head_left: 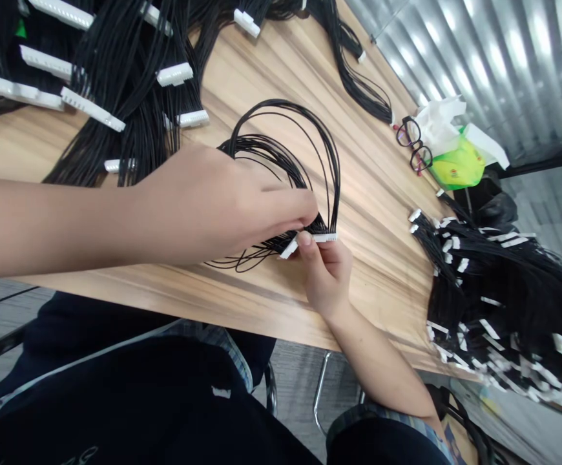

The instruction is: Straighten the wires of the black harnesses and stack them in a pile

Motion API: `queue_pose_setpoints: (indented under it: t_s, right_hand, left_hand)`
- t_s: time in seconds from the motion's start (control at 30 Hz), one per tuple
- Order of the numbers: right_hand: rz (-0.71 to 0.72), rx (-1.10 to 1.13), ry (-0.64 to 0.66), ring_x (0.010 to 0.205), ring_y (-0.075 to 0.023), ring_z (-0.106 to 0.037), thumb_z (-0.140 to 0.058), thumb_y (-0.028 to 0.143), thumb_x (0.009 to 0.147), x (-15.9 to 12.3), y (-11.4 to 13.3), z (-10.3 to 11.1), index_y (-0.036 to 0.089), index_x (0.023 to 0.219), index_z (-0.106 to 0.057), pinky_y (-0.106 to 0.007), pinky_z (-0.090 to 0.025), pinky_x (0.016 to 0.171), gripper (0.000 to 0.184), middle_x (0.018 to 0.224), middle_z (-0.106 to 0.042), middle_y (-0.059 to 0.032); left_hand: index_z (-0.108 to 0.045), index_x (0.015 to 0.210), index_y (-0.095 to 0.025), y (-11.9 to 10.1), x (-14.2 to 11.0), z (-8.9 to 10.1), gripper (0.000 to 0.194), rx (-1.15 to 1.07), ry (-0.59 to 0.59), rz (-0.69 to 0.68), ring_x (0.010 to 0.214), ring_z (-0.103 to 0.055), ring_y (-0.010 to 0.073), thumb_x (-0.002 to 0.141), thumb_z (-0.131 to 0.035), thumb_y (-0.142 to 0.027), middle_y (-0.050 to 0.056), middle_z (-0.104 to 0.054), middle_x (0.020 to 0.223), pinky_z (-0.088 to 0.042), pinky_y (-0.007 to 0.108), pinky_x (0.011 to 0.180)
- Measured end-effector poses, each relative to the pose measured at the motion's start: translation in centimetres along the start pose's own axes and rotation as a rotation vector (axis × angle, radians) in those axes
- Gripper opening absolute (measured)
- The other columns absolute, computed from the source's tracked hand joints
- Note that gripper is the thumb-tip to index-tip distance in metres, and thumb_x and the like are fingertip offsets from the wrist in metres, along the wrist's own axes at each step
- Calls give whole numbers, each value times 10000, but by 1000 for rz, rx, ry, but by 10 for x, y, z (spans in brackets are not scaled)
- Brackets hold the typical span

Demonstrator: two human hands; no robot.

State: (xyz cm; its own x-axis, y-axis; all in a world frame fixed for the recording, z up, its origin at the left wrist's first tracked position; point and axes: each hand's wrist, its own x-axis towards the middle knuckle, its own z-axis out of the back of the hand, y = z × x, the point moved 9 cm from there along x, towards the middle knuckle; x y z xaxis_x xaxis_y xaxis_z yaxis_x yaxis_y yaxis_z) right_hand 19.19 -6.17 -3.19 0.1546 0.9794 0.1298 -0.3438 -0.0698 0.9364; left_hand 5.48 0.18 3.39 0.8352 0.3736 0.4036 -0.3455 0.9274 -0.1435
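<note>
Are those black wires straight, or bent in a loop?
Bent: the black wires bow round in a big loop, running up from the white connector pinched by the right hand.

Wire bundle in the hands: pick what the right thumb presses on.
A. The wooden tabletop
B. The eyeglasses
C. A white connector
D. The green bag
C: the thumb of the right hand sits on a white connector at the end of the black wires.
</note>
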Motion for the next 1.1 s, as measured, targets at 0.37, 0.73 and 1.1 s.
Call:
queue_pose_setpoints:
  t_s: [0.37, 0.73, 1.1]
  right_hand:
    - [-71, 37, -71, 594, -164, -713, -629, 548, 977, 1, 0, 5, 245, 767, -705, -316, -577, 554, 377, 648, -754, 2]
    - [-96, 88, -76, 585, -150, -698, -668, 556, 955, 1, -3, 5, 244, 761, -709, -307, -579, 572, 370, 644, -750, 7]
    - [-120, 113, -90, 604, -160, -683, -657, 581, 951, 2, -3, 4, 244, 753, -694, -329, -568, 589, 392, 636, -726, 5]
  left_hand:
    - [-735, 1005, -260, 1, -1, 15, 341, 14, -166, -93, 536, -541, 92, 1092, -423, -363, -55, -592, 601, -172, 202, 539]
    - [-738, 972, -260, -5, -4, 8, 382, 82, -160, -120, 558, -530, 120, 1076, -370, -269, -66, -655, 667, -143, 249, 550]
    - [-722, 1022, -227, -7, 6, -5, 495, 90, 83, -128, 667, -555, 126, 1016, -249, -81, -9, -647, 706, -184, 291, 575]
